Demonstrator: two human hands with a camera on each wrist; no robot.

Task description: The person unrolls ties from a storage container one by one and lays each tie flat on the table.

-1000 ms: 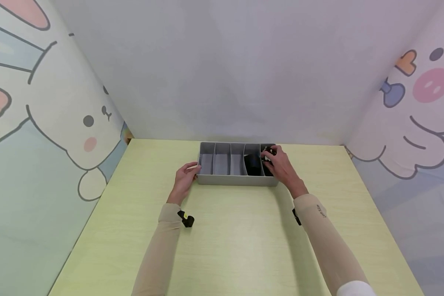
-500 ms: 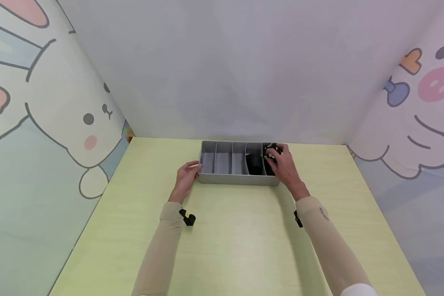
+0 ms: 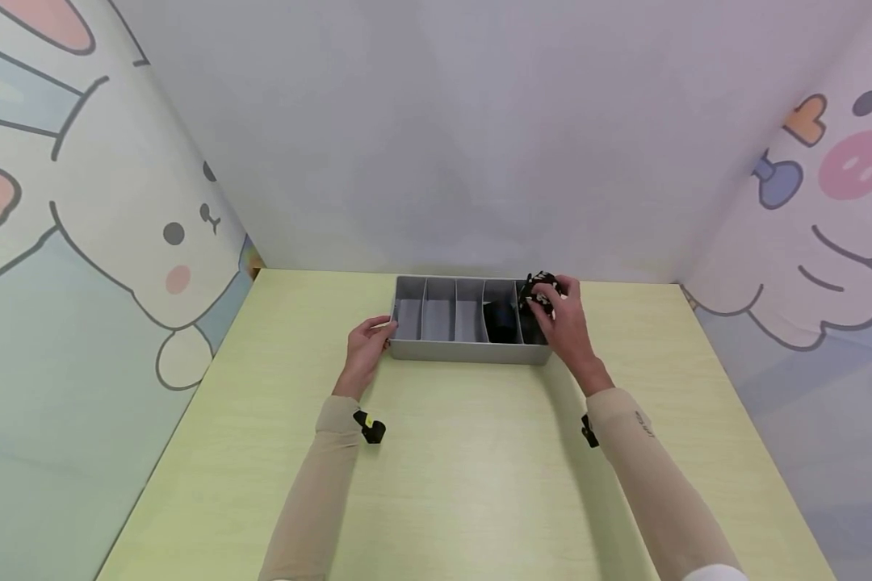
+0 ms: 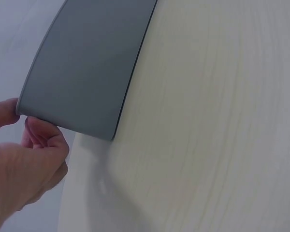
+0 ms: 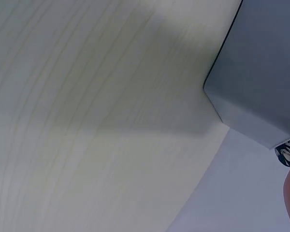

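Pale table [image 3: 465, 460], left hand [image 3: 363, 353] pinching gray box [image 3: 472, 352], right hand [image 3: 570, 332] gripping patterned bundle [image 3: 542, 281] at opposite end

Smooth, matt plastic tray [image 3: 468, 352]

1. Head view: bright, even, diffuse. Pale yellow-green wood-grain table [image 3: 472, 452] well exposed; plain white back wall [image 3: 421, 145] goes greyish, lilac tint toward 1 o'clock.
2. Soft shadow at 5 o'clock, along the inner side of the beige fabric right sleeve [image 3: 657, 468]. Small dark lettering on it too blurred to read.
3. Black lump [image 3: 500, 321] in the grey rectangular divided tray [image 3: 468, 352]: detail mostly lost.
4. Left wrist: dimmer, bluish, low contrast. Shadow at 7 o'clock; tray edge looks bowed.
5. Right wrist: dim, soft; broad blurry shadow from centre toward 12.
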